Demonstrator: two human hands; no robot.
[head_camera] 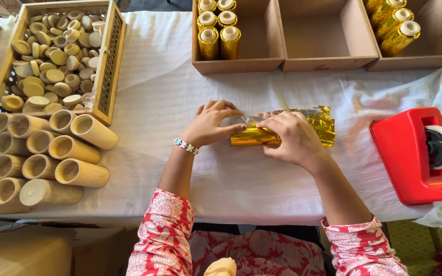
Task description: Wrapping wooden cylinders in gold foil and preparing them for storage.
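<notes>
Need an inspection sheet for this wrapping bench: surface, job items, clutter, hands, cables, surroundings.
Surface: white cloth over the table, creased, faint stains at right.
Job's things: gold foil sheet partly rolled around a tube lying on the cloth; red tape dispenser at right.
Clutter: bare wooden tubes stacked at left; wooden crate of round caps; three cardboard boxes, two holding gold-wrapped tubes, the middle one showing none.
Grippers: left hand and right hand both press on the foil roll; grip closure cannot be told.
Cables: nothing seen.
Surroundings: red floral sleeves; cardboard at lower left.
</notes>
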